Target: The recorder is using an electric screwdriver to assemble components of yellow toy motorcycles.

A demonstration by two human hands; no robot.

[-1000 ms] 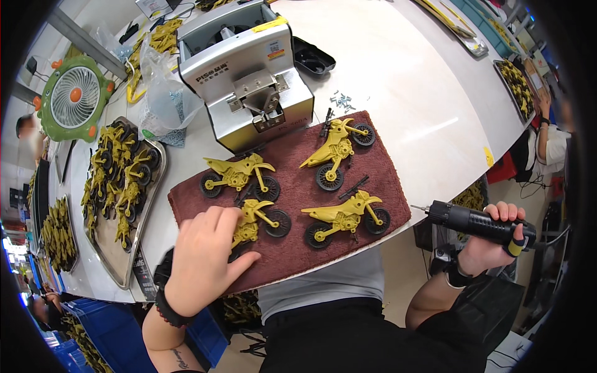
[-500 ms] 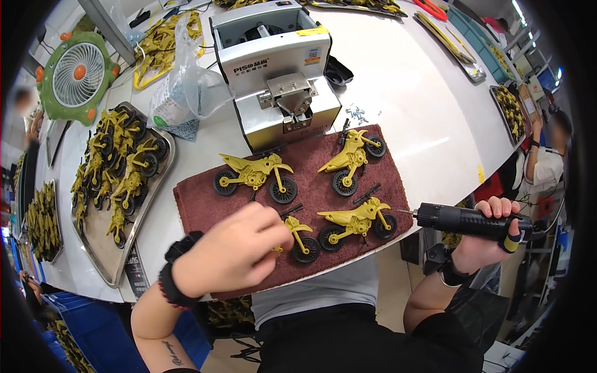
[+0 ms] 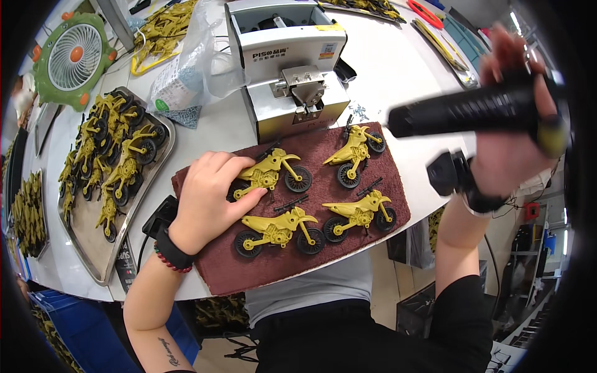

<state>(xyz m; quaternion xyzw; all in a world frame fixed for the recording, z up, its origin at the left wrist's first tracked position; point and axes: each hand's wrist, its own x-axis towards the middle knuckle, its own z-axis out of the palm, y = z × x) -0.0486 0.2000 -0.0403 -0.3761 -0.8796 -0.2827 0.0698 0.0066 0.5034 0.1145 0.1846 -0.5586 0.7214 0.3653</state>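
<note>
Change: the right hand has swung its black powered screwdriver up from beside the hip to above the surface's right edge; the left hand has shifted from the lower-left toy to the upper-left one.
Left grip: fingers spread and pressed flat on the rear of the upper-left yellow toy motorcycle, pinning it rather than closing round it.
Right grip: closed fully round the screwdriver's rear end, tip pointing left, well above the towel.
Work piece: the pinned motorcycle lies on its side on the brown towel, with three more yellow motorcycles beside it.
Step in hand: by my reading, steadying one toy for fastening while the tool is carried over.
Next move calls for: lowering the tip squarely onto a screw point on the held toy, clear of the fingers; the screw itself is too small to see.
Around: a grey-white box machine behind the towel, a metal tray of more motorcycles to the left.
</note>
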